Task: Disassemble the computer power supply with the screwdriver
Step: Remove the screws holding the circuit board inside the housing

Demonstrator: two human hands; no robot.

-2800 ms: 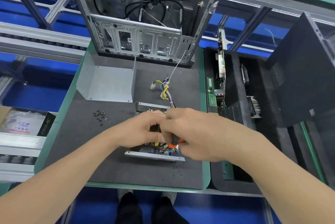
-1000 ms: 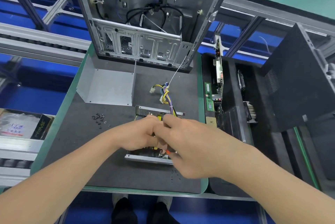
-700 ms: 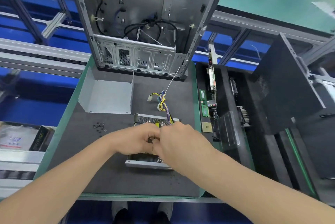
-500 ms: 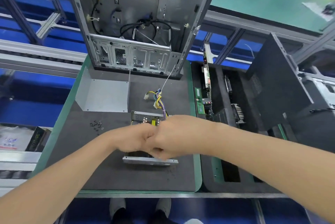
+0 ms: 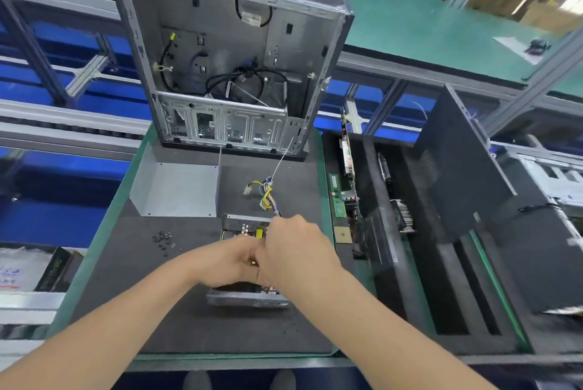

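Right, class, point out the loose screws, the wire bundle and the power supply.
screws [image 5: 164,240], head view, middle of the small pile.
wire bundle [image 5: 267,199], head view, the yellow wires where they loop.
power supply [image 5: 249,299], head view, its near metal edge.

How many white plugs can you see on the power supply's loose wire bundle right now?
2. One white plug lies on the mat at the left end of the wire bundle; the second plug lies just nearer the power supply. Others may be hidden.
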